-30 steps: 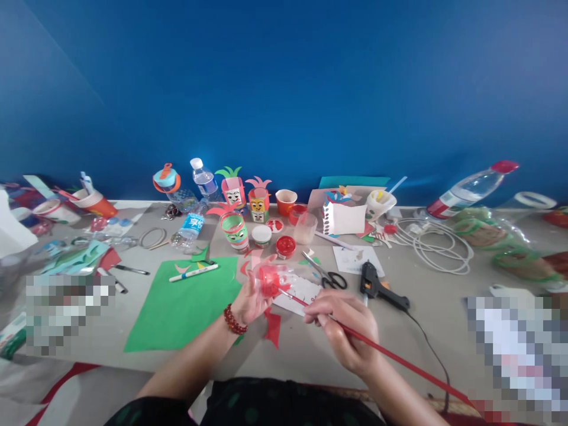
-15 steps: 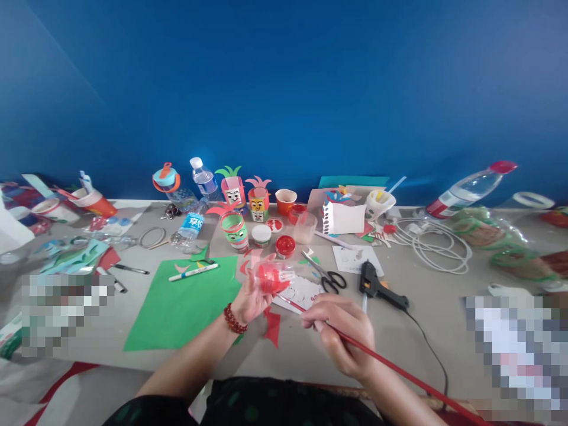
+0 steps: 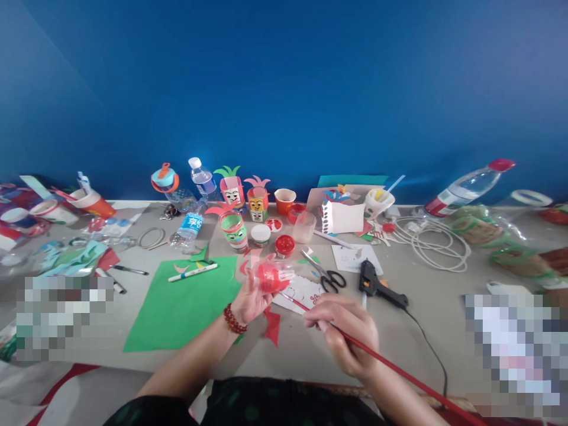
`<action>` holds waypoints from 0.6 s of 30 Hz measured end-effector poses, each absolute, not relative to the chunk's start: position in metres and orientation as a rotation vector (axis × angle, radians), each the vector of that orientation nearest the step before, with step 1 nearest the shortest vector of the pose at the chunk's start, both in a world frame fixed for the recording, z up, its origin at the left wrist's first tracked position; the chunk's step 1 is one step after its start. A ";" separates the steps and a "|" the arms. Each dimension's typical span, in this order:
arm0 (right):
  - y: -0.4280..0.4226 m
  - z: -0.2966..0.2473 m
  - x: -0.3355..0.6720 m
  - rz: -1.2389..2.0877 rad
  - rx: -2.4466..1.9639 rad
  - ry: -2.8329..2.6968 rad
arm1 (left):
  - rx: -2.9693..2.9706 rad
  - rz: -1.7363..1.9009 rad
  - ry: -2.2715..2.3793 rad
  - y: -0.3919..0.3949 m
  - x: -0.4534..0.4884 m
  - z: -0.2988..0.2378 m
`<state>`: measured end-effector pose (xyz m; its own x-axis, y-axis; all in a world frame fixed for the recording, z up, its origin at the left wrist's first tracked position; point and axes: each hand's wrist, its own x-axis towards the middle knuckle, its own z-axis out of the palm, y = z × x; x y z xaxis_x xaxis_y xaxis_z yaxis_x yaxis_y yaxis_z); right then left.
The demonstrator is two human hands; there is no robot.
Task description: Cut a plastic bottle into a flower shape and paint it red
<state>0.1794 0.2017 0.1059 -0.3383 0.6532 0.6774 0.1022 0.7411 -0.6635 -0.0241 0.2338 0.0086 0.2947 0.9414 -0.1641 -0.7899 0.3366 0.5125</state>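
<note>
My left hand (image 3: 251, 299), with a red bead bracelet at the wrist, is closed around a small clear plastic bottle piece (image 3: 271, 277) whose inside is painted red. It holds the piece just above the table, over a white paper (image 3: 302, 291) with red marks. My right hand (image 3: 345, 332) grips a long red paintbrush (image 3: 390, 367). The brush tip points up-left and reaches the red piece.
A green paper sheet (image 3: 184, 302) with a marker (image 3: 192, 273) lies left. Scissors (image 3: 326, 275), a black glue gun (image 3: 378, 285) with its cord, an open red paint pot (image 3: 284, 245), decorated cups (image 3: 233, 229), water bottles (image 3: 189, 228) and a white cable coil (image 3: 437, 242) crowd the grey table.
Both hands stay nearly in place. The brush tip has shifted slightly against the red piece, and my view has drifted a little.
</note>
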 end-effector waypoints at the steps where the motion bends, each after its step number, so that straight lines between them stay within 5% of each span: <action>1: 0.202 0.106 0.180 0.626 -0.589 -1.849 | 0.365 1.186 0.478 0.234 -0.024 0.009; 18: 0.203 0.100 0.178 0.634 -0.576 -1.848 | 0.345 1.178 0.488 0.234 -0.026 0.007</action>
<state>0.1778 0.2034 0.0997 -0.3337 0.6502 0.6825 0.0941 0.7434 -0.6622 -0.0256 0.2336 0.0069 0.2990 0.9366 -0.1830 -0.7915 0.3505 0.5007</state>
